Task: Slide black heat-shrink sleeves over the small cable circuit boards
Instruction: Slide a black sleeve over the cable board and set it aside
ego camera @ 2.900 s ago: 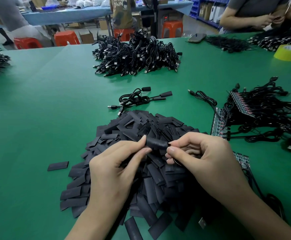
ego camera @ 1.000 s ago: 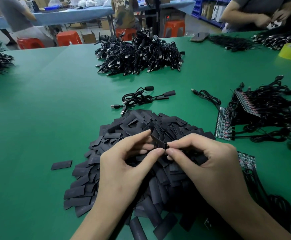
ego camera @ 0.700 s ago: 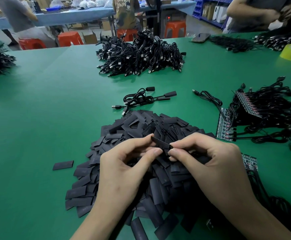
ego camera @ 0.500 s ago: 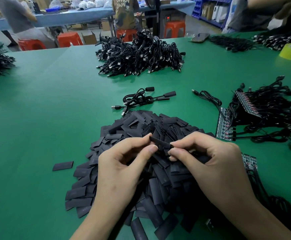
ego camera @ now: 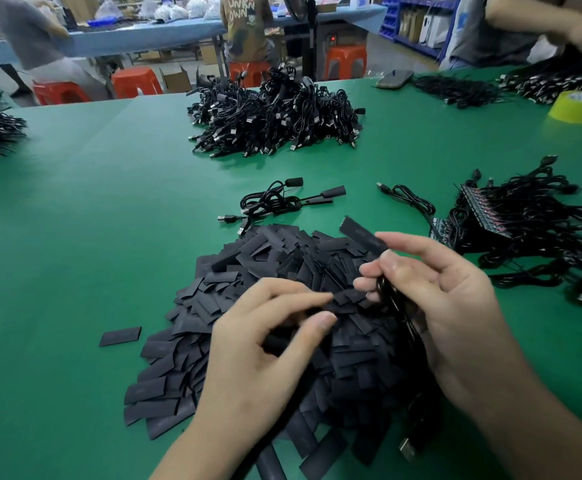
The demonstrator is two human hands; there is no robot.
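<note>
- The sleeve sticks up and away past the fingertips of the right hand; no circuit board shows, so whether 1 sits fully inside it is hidden
- Likely slip: the sleeve is held only at its near end, so a light pinch could let it creep back along the cable and leave a board end bare
- Likely snag: the cable runs down through the right palm to a USB plug below the wrist, right over the loose stock, and could hook pieces and drag them off
- The right hand is closed: thumb and forefinger pinch the sleeve, and the other 3 fingers curl round the cable
- The left hand sits just beside it, low over the pile of sleeves, fingers loosely bent, thumb and forefinger tips near each other; it is blurred, and I cannot tell whether they hold a piece
- The pile lies under both hands on the green table, with 1 stray piece left of the left hand
- Beyond the fingertips lies a small coil of cables with 2 sleeved ends; right of the right hand are green board strips and a tangle of unsleeved cables
</note>
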